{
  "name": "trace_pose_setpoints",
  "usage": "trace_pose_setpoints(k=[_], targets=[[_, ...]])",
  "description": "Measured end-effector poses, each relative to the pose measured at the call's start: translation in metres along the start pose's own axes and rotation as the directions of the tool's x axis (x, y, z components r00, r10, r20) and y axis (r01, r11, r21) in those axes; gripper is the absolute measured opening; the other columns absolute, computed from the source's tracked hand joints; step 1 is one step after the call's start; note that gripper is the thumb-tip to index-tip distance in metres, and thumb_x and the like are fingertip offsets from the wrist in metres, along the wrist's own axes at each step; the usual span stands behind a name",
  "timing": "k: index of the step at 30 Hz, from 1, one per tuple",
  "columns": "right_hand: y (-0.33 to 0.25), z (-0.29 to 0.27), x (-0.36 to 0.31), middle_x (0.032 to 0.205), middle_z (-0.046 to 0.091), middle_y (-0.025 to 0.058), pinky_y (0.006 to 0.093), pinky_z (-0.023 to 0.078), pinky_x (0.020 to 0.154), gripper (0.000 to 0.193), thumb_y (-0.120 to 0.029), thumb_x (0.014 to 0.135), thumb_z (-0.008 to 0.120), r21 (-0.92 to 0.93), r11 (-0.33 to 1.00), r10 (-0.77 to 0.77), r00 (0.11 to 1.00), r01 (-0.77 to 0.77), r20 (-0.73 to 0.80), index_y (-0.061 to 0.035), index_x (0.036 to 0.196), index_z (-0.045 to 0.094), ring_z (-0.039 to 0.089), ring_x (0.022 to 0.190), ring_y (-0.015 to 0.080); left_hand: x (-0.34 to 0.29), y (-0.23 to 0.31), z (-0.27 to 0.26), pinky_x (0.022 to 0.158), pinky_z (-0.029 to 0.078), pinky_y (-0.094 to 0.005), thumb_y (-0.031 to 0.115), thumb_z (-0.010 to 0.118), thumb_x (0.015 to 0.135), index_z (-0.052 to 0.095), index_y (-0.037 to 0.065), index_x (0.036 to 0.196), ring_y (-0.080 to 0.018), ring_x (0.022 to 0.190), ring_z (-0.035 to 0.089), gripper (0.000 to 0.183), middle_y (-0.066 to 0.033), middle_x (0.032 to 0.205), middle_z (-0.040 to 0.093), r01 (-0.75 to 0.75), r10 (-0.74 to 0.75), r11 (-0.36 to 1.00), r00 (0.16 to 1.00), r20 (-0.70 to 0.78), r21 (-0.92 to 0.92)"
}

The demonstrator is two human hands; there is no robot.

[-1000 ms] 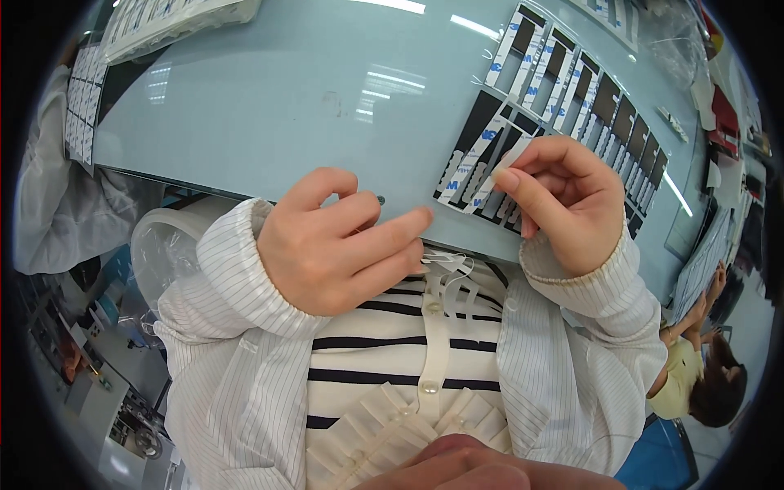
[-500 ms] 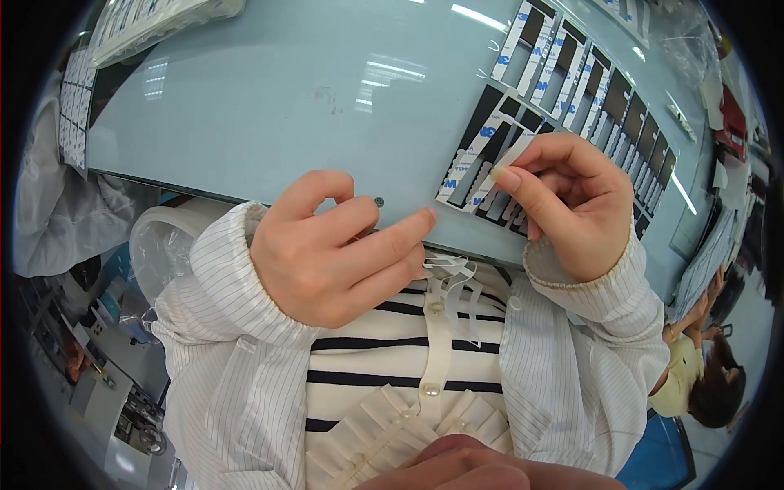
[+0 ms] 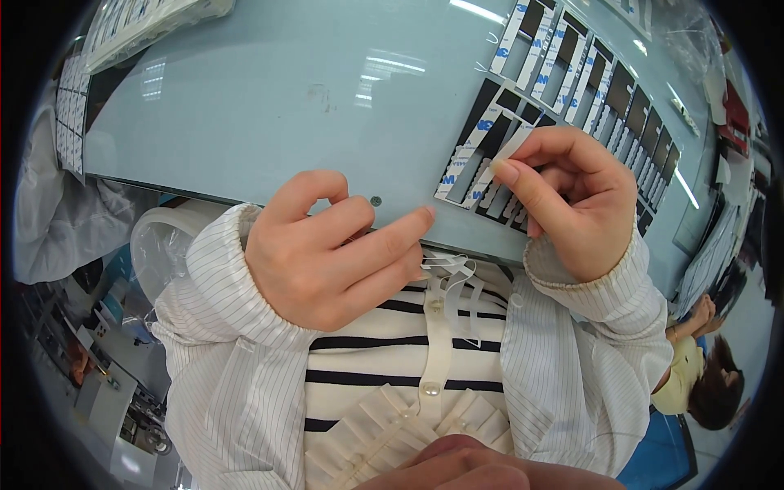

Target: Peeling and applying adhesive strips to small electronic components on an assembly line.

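My right hand is closed, thumb and forefinger pinching a narrow white strip above a black sheet with adhesive strips. Blue-printed white backing covers part of that sheet, and its right side is hidden under my hand. To the left, at the table's front edge, my left hand is held back up, with upper fingers bent and lower ones stretched to the right. Thin white looped strips hang from beneath its fingertips, over my striped top. Its thumb is hidden, so the grip itself does not show.
More black sheets with white strips run along the right side of the glass table. A white tray stands at the far left, beside a hanging patterned sheet. Below the left edge is a white bin. Another person is at right.
Both hands keep almost the same pose. The black sheet and the strip in my right hand have shifted very slightly; my left hand has barely moved left.
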State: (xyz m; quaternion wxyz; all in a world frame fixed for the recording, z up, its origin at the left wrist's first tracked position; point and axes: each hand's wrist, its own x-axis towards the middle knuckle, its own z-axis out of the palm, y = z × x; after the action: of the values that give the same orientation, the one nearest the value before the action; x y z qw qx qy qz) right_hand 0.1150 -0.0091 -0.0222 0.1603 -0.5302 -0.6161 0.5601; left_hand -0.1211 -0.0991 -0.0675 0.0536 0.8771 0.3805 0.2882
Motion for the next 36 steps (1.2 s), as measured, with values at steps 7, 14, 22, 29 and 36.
trace_pose_setpoints(k=[7,14,22,29,36], targets=[[-0.0011,0.0014,-0.0015,0.085,0.07,0.0014,0.0139,0.038,0.051,0.013,-0.003,0.088,0.074,0.002,1.0,0.017,1.0,-0.017,-0.01,0.0005,0.099,0.069,0.049,0.055,-0.0029,0.0,0.0022,-0.0003,0.069,0.039,-0.0291,0.02,0.077,0.081,0.066,0.012,0.08,-0.0115,0.058,0.047,0.013,-0.0037,0.108,0.076,0.02,-0.02,1.0,1.0,0.001,-0.02],[-0.0004,0.0015,-0.0021,0.084,0.07,0.0014,0.0141,0.038,0.051,0.012,-0.003,0.087,0.074,-0.033,0.999,-0.001,1.0,0.001,-0.025,0.0006,0.098,0.069,0.049,0.055,-0.0028,0.0017,0.0026,-0.0004,0.067,0.044,-0.0314,0.015,0.075,0.077,0.064,0.009,0.069,-0.0135,0.06,0.048,0.014,-0.0043,0.106,0.074,0.013,-0.013,1.0,1.0,-0.01,-0.004],[0.0015,-0.0002,-0.002,0.086,0.069,0.0059,0.0154,0.039,0.046,0.015,0.0,0.088,0.074,-0.105,0.993,-0.056,0.998,0.055,-0.004,0.0038,0.1,0.065,0.054,0.053,0.0016,0.0045,0.0026,0.0008,0.065,0.042,-0.0308,0.014,0.073,0.078,0.06,0.01,0.066,-0.0151,0.06,0.047,0.018,-0.0043,0.111,0.075,0.03,-0.03,0.999,1.0,0.004,0.017],[0.0011,0.0022,-0.0029,0.08,0.069,0.0001,0.014,0.038,0.051,0.012,-0.003,0.087,0.074,-0.084,0.996,-0.042,0.998,0.038,-0.044,0.0006,0.098,0.07,0.05,0.055,-0.0028,0.0049,0.0018,0.0003,0.065,0.041,-0.0303,0.015,0.072,0.079,0.061,0.013,0.067,-0.0149,0.062,0.048,0.017,-0.0038,0.112,0.075,0.014,-0.015,0.999,1.0,0.024,0.043],[0.0016,0.0012,-0.0027,0.082,0.07,0.002,0.0149,0.039,0.049,0.014,-0.003,0.087,0.075,-0.123,0.991,-0.056,0.998,0.052,-0.029,0.001,0.099,0.068,0.052,0.054,-0.0006,0.0032,0.0044,0.0055,0.067,0.041,-0.0309,0.014,0.071,0.075,0.06,0.014,0.067,-0.0142,0.063,0.048,0.014,-0.0021,0.115,0.073,0.009,-0.009,0.998,1.0,0.007,0.061]])
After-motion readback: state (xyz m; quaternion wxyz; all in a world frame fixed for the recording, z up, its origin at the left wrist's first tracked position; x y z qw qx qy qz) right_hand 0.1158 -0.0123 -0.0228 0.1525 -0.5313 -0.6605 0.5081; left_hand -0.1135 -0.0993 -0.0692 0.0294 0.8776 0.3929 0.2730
